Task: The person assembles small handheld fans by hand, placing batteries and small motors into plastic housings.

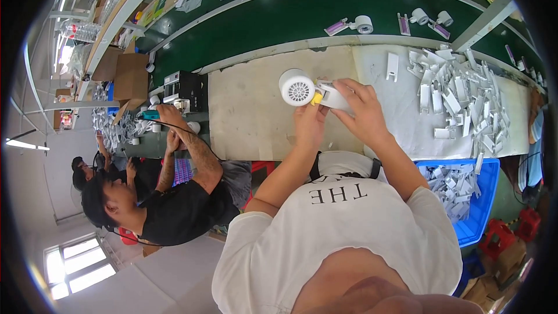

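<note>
Over the worktable I hold a white device with a round, grilled head point(299, 91), which looks like a small handheld fan. A small yellow piece point(317, 98) shows at its neck. My left hand point(310, 125) pinches the device just below the yellow piece; its fingertips are partly hidden. My right hand point(365, 113) is closed around the white handle cover point(335, 99), thumb below and fingers over the top. The cover lies against the neck; whether the two are joined I cannot tell.
A heap of white plastic covers point(450, 96) lies to the right, with one loose cover point(392, 67) beside it. Below stands a blue bin point(491, 192) of similar parts. Round-headed units point(363, 24) rest on the green conveyor point(250, 26). A co-worker point(174, 209) works at left.
</note>
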Demonstrator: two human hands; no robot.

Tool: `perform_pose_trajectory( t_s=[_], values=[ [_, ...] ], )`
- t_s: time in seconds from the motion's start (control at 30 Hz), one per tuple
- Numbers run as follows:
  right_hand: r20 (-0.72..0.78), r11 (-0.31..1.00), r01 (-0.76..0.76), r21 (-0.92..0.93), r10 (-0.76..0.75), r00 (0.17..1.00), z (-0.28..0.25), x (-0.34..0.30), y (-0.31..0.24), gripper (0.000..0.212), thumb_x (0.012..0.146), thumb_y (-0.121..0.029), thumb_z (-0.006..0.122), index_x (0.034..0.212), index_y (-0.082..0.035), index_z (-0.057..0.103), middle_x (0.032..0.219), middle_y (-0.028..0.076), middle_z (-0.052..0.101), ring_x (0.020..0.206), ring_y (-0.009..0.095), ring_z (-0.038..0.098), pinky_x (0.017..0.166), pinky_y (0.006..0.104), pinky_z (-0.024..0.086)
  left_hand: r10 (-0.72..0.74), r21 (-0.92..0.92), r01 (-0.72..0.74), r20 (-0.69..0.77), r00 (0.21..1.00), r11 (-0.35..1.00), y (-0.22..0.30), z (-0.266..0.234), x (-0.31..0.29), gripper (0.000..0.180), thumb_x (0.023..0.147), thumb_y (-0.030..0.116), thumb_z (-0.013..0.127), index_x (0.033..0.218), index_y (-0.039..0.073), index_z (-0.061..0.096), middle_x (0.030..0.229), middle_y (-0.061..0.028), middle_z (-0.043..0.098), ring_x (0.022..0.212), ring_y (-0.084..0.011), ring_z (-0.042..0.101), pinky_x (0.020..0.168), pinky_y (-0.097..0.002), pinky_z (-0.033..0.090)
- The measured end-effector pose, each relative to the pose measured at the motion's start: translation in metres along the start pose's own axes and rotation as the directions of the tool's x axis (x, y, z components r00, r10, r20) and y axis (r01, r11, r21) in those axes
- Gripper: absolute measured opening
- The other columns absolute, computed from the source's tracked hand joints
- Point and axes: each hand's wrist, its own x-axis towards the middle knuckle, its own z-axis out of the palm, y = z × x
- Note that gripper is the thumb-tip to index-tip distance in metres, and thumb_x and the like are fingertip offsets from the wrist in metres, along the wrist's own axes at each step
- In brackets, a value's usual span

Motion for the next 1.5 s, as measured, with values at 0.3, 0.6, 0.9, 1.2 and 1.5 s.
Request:
perform_pose_trajectory(
  t_s=[0.3, 0.6, 0.9, 1.2, 1.5],
  values=[
    [-0.23, 0.984, -0.161, 0.08, 0.175, 0.957, 0.001, 0.002, 0.004, 0.042, 0.074, -0.024, 0.065, 0.109, -0.005, 0.055, 0.107, 0.011, 0.052, 0.09, 0.022, 0.049, 0.073, 0.0272, 0.043, 0.136, 0.032, -0.138, 0.049, 0.989, 0.99, 0.019, 0.009, 0.004, 0.029, 0.082, 0.009, 0.058, 0.109, -0.001, 0.051, 0.106, -0.0134, 0.057, 0.101, -0.0231, 0.055, 0.087, -0.0333, 0.044],
    [0.01, 0.88, -0.257, 0.399, 0.276, 0.961, 0.003, 0.019, 0.008, 0.031, 0.075, -0.029, 0.065, 0.073, -0.001, 0.052, 0.064, 0.008, 0.048, 0.057, 0.017, 0.046, 0.054, 0.0268, 0.038, 0.13, -0.11, -0.129, 0.008, 0.991, 0.986, 0.036, 0.032, 0.025, 0.029, 0.082, 0.009, 0.057, 0.108, -0.001, 0.05, 0.104, -0.0135, 0.057, 0.096, -0.0255, 0.057, 0.088, -0.0372, 0.045],
    [0.192, 0.994, -0.091, 0.066, 0.077, 0.978, 0.104, 0.041, 0.17, 0.042, 0.077, -0.034, 0.062, 0.106, -0.004, 0.055, 0.105, 0.016, 0.054, 0.097, 0.03, 0.051, 0.087, 0.0378, 0.04, 0.02, 0.976, 0.138, -0.144, 0.989, 0.166, 0.045, -0.123, 0.109, 0.033, 0.074, 0.015, 0.063, 0.102, 0.0, 0.055, 0.075, -0.0098, 0.063, 0.069, -0.0247, 0.062, 0.062, -0.0328, 0.049],
    [0.322, 0.822, -0.302, -0.483, 0.488, 0.811, 0.09, 0.166, 0.283, 0.061, 0.07, 0.001, 0.057, 0.125, -0.021, 0.041, 0.128, 0.006, 0.037, 0.117, 0.029, 0.038, 0.091, 0.0371, 0.042, 0.313, 0.668, 0.55, -0.453, 0.835, -0.502, 0.099, -0.276, 0.111, 0.036, 0.07, 0.018, 0.06, 0.1, 0.002, 0.051, 0.098, -0.0167, 0.06, 0.091, -0.0326, 0.056, 0.077, -0.0434, 0.043],
    [0.415, 0.828, 0.376, -0.416, -0.195, 0.888, 0.024, 0.145, 0.15, 0.054, 0.069, 0.006, 0.053, 0.116, -0.02, 0.05, 0.117, 0.002, 0.046, 0.117, 0.025, 0.04, 0.088, 0.0325, 0.045, 0.014, 0.904, 0.066, -0.08, 0.997, 0.423, 0.055, -0.16, 0.129, 0.036, 0.085, 0.02, 0.054, 0.115, 0.0, 0.052, 0.11, -0.0106, 0.058, 0.109, -0.0183, 0.049, 0.091, -0.0269, 0.036]
  ],
)
